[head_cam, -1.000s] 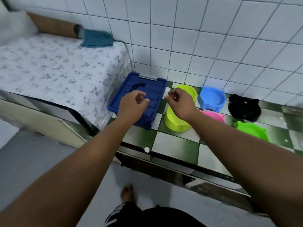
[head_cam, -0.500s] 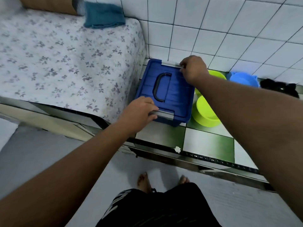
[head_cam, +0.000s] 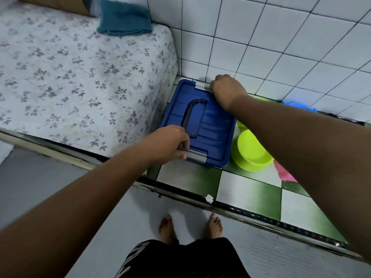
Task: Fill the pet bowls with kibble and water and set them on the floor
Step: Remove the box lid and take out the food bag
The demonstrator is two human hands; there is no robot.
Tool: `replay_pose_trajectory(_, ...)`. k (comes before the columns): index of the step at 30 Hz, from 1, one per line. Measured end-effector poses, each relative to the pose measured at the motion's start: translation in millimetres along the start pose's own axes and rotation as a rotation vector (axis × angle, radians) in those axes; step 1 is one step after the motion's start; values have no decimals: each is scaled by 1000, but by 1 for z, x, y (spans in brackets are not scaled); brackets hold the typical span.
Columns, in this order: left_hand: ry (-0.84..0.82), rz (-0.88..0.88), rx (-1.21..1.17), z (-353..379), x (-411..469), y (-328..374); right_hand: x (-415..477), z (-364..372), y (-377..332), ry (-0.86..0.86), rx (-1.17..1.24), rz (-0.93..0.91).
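Note:
A blue lidded storage box (head_cam: 210,125) with a black handle sits on the green-and-white checkered ledge (head_cam: 249,189) against the wall. My left hand (head_cam: 168,143) grips the grey latch on its near end. My right hand (head_cam: 226,89) is closed on the grey latch at its far end. A lime green pet bowl (head_cam: 251,151) stands just right of the box, with another lime bowl behind it, mostly hidden by my right forearm. Slivers of a blue bowl (head_cam: 299,105) and a pink bowl (head_cam: 285,173) show beside that arm.
A bed with a floral sheet (head_cam: 76,73) fills the left, with a teal cloth (head_cam: 124,21) near its far corner. White tiled wall (head_cam: 281,47) runs behind the ledge. My bare feet (head_cam: 190,227) stand on the grey floor below the ledge's metal edge.
My hands went from hovering over the box to gripping its two end latches. Since half a second ago they have held there while the view moved closer.

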State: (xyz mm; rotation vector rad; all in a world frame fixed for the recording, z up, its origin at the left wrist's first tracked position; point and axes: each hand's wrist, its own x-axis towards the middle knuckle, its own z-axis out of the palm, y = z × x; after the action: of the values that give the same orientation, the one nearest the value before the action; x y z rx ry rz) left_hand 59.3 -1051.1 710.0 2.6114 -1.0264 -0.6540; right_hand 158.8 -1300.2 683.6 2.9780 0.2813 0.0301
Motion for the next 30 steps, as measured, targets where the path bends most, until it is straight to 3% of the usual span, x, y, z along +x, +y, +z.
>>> replay_pose_trajectory(4,-52,-8,3,-3,4,1,-3,-1,-2,-7,-189,-116)
replay_pose_trajectory(10,-96,-6,12,-5,6,3,-4,-1,-3,-5,-239,-107)
replay_pose_trajectory(22,-66,16,-40,2,-7,0,-4,7,3,-15,181,142)
replay_pose_trajectory(24,38,-8,-189,-2,-10,-4,-14,9,3,17,291,248)
replay_pose_trajectory(27,414,-154,-341,-10,-1,-15,-37,12,3,133,489,401)
replay_pose_trajectory(30,466,-353,-394,-10,16,-24,-62,22,-5,203,720,611)
